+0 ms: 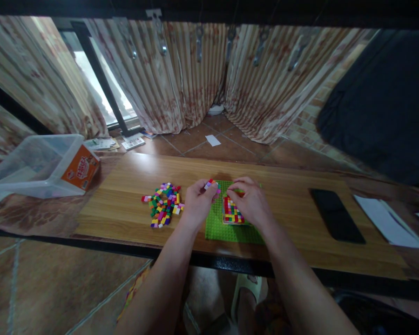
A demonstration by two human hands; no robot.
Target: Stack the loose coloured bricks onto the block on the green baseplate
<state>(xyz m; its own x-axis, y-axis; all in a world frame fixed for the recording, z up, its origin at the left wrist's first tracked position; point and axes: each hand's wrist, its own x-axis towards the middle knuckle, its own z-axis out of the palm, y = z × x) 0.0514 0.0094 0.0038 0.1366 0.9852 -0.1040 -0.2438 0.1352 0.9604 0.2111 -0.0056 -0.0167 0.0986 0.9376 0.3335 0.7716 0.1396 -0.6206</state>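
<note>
On the left part of the desk, between its left edge and your left arm, lies a loose pile of small coloured bricks. Next along, your left hand is curled closed around a few bricks, red, pink and pale, above the far-left part of a green baseplate. The baseplate lies mid-desk, reaching close to the near edge. On it stands a multicoloured brick block, to the right of your left hand and nearer you than the held bricks. Your right hand is the closer of the two: its thumb and forefinger come together over the block's far side. You cannot tell whether they grip a brick. The same hand covers part of the block, so its long axis cannot be told. Toward the desk's right edge lies a dark, flat phone-like slab.
</note>
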